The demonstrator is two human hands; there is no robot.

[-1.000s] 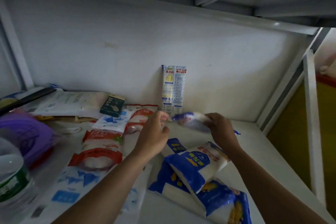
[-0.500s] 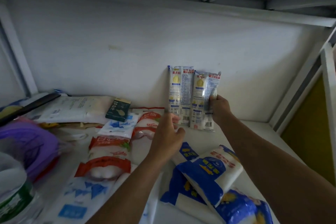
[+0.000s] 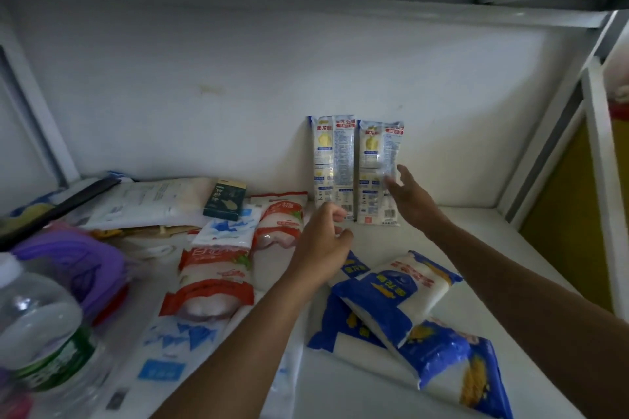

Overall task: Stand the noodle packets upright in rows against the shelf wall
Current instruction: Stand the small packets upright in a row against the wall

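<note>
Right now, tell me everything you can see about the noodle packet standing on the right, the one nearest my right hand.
The right noodle packet is a tall, narrow, glossy plastic sleeve, mostly white and pale blue with a yellow emblem and small print. It stands upright against the shelf wall, base on the shelf, side by side with the left noodle packet. The right hand, open, overlaps its lower right edge; contact is unclear.

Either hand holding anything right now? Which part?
Nothing gripped. Right hand is open, fingers by the right noodle packet's side edge; contact unclear. Left hand is loosely curled and empty, below the left packet.
</note>
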